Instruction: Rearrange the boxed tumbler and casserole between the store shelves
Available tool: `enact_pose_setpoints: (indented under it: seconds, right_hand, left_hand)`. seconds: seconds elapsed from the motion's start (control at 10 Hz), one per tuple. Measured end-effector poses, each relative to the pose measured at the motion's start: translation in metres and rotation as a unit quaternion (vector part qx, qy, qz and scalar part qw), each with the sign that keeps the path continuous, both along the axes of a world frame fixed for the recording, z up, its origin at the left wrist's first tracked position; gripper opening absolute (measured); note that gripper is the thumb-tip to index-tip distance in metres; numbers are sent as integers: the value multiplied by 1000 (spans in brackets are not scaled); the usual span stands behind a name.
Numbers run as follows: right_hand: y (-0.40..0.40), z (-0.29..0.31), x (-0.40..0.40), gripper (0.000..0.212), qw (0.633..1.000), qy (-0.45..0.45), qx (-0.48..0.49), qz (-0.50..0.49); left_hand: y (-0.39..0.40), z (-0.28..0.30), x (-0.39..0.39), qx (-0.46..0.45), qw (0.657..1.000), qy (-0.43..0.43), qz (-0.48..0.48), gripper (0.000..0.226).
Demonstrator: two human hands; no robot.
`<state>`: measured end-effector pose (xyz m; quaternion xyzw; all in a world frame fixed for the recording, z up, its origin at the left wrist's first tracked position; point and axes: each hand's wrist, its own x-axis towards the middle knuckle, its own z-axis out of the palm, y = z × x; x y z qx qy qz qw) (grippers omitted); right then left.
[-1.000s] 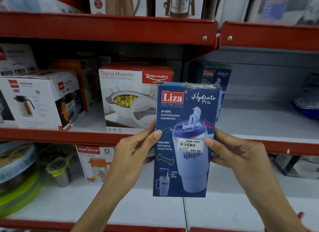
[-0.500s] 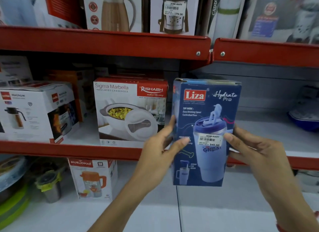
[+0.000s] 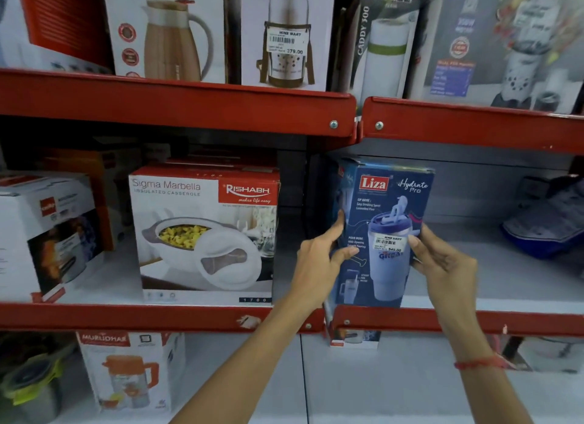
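My left hand clamps the left edge of the blue tumbler box, thumb across its front and fingers wrapped behind. My right hand pinches the box's right edge, thumb pressed beside the white price sticker. A red thread bracelet circles my right wrist. The box is glossy printed cardboard, tall and narrow, standing upright at the near left end of the right-hand middle shelf, its base hidden behind the red metal lip. Just left, across the shelf joint, sits the squat, wide casserole box, red and white, apart from the tumbler box. Half a second ago I held the tumbler box lower and in front of the shelf lip; now it is higher and farther in, over the white shelf board.
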<state>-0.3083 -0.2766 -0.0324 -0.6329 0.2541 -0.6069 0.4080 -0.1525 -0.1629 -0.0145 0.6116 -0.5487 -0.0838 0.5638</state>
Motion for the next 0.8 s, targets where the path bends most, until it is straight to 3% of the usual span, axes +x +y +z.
enact_pose_setpoints:
  seconds: [0.6,0.7,0.8]
  right_hand:
    - [-31,-27,13,43,994,81,6,-73]
    - [-17,-25,18,54,983,116,-60,-130]
    - [12,-12,28,48,948,110,-211,-211]
  left_hand:
    - [-29,-27,13,32,999,29,-11,67]
    - [-22,-28,14,13,1000,-3,-4,66]
    - [-7,-24,19,-70,993,-72,60,53]
